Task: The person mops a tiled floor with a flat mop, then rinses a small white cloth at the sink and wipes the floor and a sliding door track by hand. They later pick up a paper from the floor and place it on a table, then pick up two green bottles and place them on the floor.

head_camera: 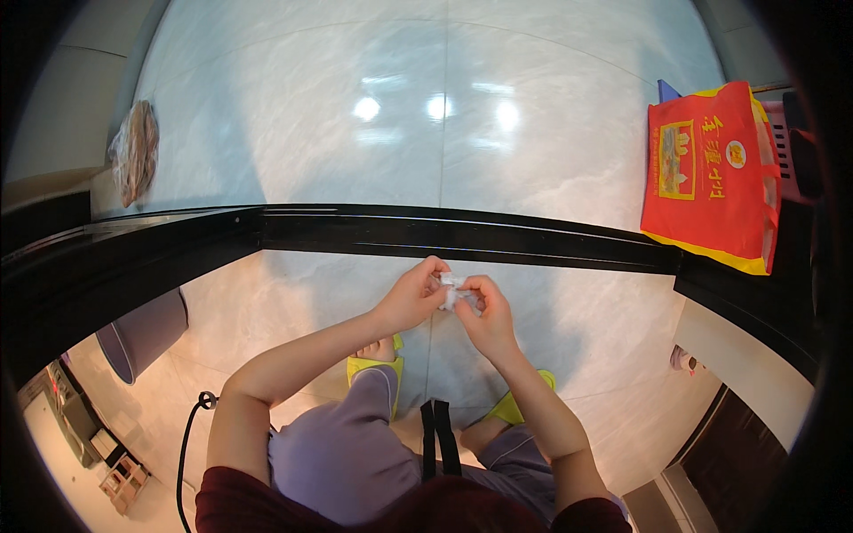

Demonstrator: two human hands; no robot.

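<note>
Between my two hands is a small crumpled white piece (452,293), partly see-through; whether it is thin plastic or tissue I cannot tell. The fingertips of my left hand (412,296) pinch it from the left. My right hand (492,316) grips it from the other side with thumb and fingers. My fingers hide part of it. Both hands are held in front of my body, over the tiled floor (320,286), just short of a black door-frame threshold (426,233).
A red and yellow carrier bag (710,176) bearing writing stands at the right, by a pink basket (780,146). A clear plastic bag with brown contents (135,153) lies far left. A grey bin (143,333) stands at the near left. Below me are yellow-green slippers (376,365).
</note>
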